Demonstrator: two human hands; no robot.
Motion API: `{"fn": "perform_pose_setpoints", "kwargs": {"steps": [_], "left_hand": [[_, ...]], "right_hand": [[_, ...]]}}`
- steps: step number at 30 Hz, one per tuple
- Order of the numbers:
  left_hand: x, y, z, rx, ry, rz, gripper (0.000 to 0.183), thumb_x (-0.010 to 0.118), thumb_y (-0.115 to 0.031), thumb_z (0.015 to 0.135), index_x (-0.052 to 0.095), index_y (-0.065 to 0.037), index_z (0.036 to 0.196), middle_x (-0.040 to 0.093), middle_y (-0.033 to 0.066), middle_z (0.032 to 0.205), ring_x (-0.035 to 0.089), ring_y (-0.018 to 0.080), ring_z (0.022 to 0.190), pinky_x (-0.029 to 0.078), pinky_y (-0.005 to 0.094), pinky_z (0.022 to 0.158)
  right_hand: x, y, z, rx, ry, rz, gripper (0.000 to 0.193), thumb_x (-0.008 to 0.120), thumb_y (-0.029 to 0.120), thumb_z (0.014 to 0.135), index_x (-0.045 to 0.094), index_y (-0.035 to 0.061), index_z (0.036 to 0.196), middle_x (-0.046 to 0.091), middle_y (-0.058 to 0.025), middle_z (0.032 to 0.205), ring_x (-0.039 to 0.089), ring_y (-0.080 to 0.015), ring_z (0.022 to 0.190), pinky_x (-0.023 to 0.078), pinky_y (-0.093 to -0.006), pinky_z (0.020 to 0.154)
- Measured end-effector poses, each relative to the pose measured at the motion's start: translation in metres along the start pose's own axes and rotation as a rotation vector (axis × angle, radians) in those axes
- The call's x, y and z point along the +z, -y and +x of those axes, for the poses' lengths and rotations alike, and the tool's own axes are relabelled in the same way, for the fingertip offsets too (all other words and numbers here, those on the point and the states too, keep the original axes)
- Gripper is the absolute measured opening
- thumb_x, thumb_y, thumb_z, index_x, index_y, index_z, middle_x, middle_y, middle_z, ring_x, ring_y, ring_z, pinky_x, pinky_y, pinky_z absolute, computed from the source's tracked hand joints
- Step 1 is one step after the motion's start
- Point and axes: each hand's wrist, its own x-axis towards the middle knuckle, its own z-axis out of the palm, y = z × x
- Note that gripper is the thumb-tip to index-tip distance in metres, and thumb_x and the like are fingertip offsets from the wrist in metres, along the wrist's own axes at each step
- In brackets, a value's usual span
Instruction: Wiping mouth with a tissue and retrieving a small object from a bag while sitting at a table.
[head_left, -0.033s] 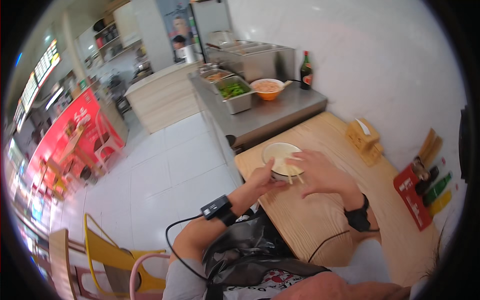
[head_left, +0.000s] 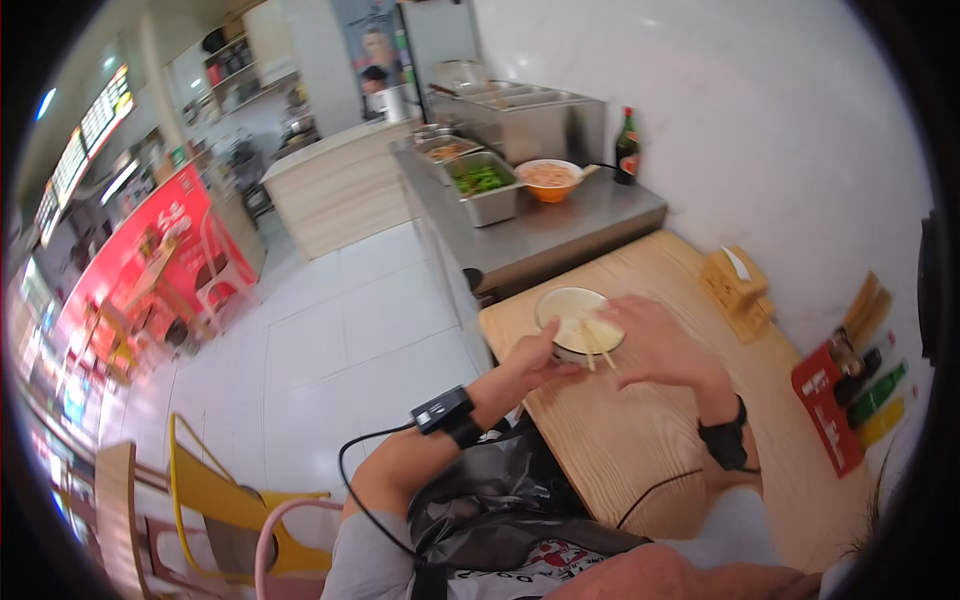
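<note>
A white bowl [head_left: 571,291] with a dark rim sits on the wooden table, near its left edge, with something pale inside. A pair of light chopsticks [head_left: 589,352] leans over its near rim, the ends pointing toward me. My left hand [head_left: 536,362] grips the bowl's left side, thumb up at the rim and fingers low against the wall. On the bowl's right, my right hand [head_left: 662,345] has its fingers spread by the rim and the thumb held apart below. Whether its fingertips touch the bowl is unclear.
Beyond the wooden table [head_left: 620,440] stands a steel counter [head_left: 570,232] with a tray of greens [head_left: 480,180], an orange bowl [head_left: 549,182] and a green bottle [head_left: 627,150]. A tissue box [head_left: 735,290] and a red condiment rack [head_left: 828,405] line the wall. Yellow chair [head_left: 225,500] at left.
My right hand has drawn back slightly to the right, from over the bowl to its right rim. My left hand stays on the bowl. The whole view has shifted a little.
</note>
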Motion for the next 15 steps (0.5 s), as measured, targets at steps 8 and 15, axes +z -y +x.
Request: {"fn": "perform_pose_setpoints", "kwargs": {"steps": [8,15], "left_hand": [[0.032,-0.001,0.017,0.055,-0.151,0.046,0.060,0.055,-0.037,0.100,0.043,0.015,0.127,0.055,0.0260,0.124,0.066,0.0401,0.100,0.064,0.0416,0.075],[0.037,-0.011,0.005,0.134,-0.248,0.356,0.066,0.062,-0.050,0.091,0.059,0.014,0.108,0.066,0.0214,0.095,0.070,0.0316,0.078,0.059,0.0378,0.056]], "right_hand": [[0.012,-0.192,-0.065,0.858,-0.421,-0.466,0.048,0.077,0.036,0.079,0.066,0.0144,0.121,0.042,-0.0231,0.146,0.041,-0.0407,0.133,0.037,-0.0484,0.108],[0.039,-0.273,-0.108,1.001,-0.200,-0.407,0.042,0.069,0.040,0.083,0.069,0.0126,0.116,0.043,-0.0284,0.144,0.047,-0.0431,0.127,0.039,-0.0518,0.105]]}}
